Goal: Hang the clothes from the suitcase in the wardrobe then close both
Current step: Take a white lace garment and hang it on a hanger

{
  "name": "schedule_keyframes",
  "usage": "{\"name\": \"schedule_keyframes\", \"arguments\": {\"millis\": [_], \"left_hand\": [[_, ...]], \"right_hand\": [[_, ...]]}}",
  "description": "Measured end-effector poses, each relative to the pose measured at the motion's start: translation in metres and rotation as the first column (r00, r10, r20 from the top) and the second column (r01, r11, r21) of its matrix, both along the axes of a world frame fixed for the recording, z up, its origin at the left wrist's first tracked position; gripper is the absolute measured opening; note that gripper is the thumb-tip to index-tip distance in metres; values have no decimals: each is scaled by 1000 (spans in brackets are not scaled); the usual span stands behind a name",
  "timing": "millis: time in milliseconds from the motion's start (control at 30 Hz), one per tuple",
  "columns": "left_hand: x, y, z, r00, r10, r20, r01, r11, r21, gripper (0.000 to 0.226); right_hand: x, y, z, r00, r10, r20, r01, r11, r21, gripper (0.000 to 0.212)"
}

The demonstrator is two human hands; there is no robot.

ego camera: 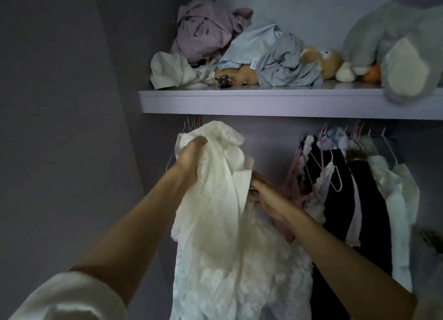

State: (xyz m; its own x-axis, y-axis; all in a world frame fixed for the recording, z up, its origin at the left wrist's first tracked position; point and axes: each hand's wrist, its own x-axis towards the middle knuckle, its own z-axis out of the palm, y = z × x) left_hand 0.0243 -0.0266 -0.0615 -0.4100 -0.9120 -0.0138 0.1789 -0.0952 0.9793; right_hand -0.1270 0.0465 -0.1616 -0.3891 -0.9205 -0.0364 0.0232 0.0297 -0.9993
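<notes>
- Dim lilac walls enclose the wardrobe (72, 103) in the head view, the only view given; the light is weak and colours are greyish.
- On the shelf (263, 102) above lie crumpled clothes: a pink striped bundle (206, 31), a pale blue garment (275, 53) and a cream cloth (172, 71). Beside them sit a brown teddy bear (321, 58) and a big grey plush toy (402, 51).
- Under the shelf, on the right, several garments already hang close together on thin hangers (333, 173): black pieces (366, 199) and white ones (398, 199). The rail itself is hidden behind the shelf edge.
- The left hand (189, 159) is raised high and grips the top of a white lace garment (223, 223), fingers curled into the bunched cloth. Pink hanger hooks (191, 124) show just above it, but I cannot tell if the garment already sits on a hanger.
- The right hand (266, 197) reaches in behind the garment's edge, near its middle; its fingers seem to pinch the cloth or a pinkish hanger there, and the grip is partly hidden.
- The white garment hangs down long between both arms, in front of the wardrobe's left part.
- My judgement: the task is somewhere in the middle. Some clothes are hung, this one is being put up. The suitcase is not visible, so what remains in it is unknown; closing suitcase and wardrobe is still left.
</notes>
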Motion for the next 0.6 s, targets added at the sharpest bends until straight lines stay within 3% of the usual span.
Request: {"name": "schedule_keyframes", "arguments": {"millis": [67,200,267,300,367,400,467,533,600], "left_hand": [[-8,-5,5,998,7,-56,-1,995,102,13],[-25,-14,15,991,-126,33,115,965,234,27],[-30,-13,26,977,-206,53,188,952,240,30],[-30,-14,30,970,-244,27,231,944,235,32],[-26,-25,36,950,-313,-17,310,928,205,41],[-22,-32,36,933,-359,29,350,923,160,49],[-10,-45,26,909,-354,220,352,935,48,64],[3,-58,5,877,-301,376,339,940,-40,70],[15,-65,-22,797,-416,438,480,876,-41,79]], "right_hand": [[-6,-6,-11,999,8,52,-8,1000,2,86],[13,-11,-26,987,148,-68,-155,983,-103,97],[29,-15,-22,963,177,-202,-215,959,-182,83],[34,-19,-20,969,107,-221,-154,966,-209,66],[36,-29,-9,981,-145,-126,118,972,-202,30],[33,-33,-3,970,-241,-39,233,961,-146,21],[26,-32,12,936,-318,151,327,944,-38,17],[18,-29,30,928,-256,272,286,955,-79,19],[20,-23,51,944,-143,296,201,964,-173,25]]}}
